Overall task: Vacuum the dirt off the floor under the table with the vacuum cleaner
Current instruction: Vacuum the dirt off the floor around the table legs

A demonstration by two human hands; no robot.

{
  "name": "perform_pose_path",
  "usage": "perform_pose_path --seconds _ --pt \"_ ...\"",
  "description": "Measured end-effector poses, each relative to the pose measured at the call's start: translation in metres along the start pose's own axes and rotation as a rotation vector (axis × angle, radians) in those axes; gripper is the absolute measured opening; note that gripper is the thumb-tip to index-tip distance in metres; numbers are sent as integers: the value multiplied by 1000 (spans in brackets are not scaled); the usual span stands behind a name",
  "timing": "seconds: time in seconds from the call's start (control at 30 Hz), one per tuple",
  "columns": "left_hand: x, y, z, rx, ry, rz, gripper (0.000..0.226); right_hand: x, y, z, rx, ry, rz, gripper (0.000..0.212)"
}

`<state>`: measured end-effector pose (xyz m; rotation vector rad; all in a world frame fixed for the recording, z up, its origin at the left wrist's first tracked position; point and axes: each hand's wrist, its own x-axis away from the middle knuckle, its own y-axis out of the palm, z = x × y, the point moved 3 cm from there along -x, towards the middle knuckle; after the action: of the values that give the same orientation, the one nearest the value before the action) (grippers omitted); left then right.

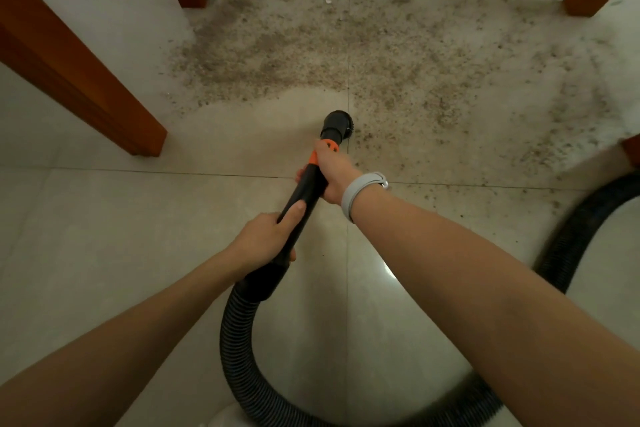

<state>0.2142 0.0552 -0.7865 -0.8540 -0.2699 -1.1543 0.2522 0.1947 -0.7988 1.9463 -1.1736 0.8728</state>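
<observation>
Head view: black vacuum wand [304, 194], orange collar, round nozzle by dirt [346, 45].

I see two bare forearms, no sleeves reaching either wrist. My right wrist carries a pale grey wristband [356, 192], smooth and rounded, its clasp on the far side of the wrist

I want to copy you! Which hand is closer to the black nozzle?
Right. The right hand grips the tube just behind the nozzle; the left hand holds it farther back, near the hose.
</observation>
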Motion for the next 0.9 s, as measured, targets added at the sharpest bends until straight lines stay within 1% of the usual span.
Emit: perform_pose_path --seconds 0.07,0.17,0.3,0.37,0.5,0.6,0.73,0.8,0.9 --pt "5 5 2 -22 7 11 61 5 -4 1 17 -11 24 24" --pt "9 18 8 -12 11 9 60 8 -16 1 72 -46 76 30" --pt "19 50 12 125 -21 10 57 10 -37 2 163 -35 108 24" --pt "24 69 10 180 -28 12 57 10 -49 6 213 -42 110 27" --pt "29 96 8 267 -19 -26 54 13 -66 13 253 -56 103 22" --pt "29 106 13 318 14 -145 48 19 -75 11 307 -84 93 21" --pt "22 107 20 152 36 -367 47 33 -92 13 381 -146 91 17" --pt "21 107 19 135 5 -475 48 39 -100 16 388 -150 91 17" --pt "21 101 11 67 13 -538 43 46 -106 11 437 -167 110 17"
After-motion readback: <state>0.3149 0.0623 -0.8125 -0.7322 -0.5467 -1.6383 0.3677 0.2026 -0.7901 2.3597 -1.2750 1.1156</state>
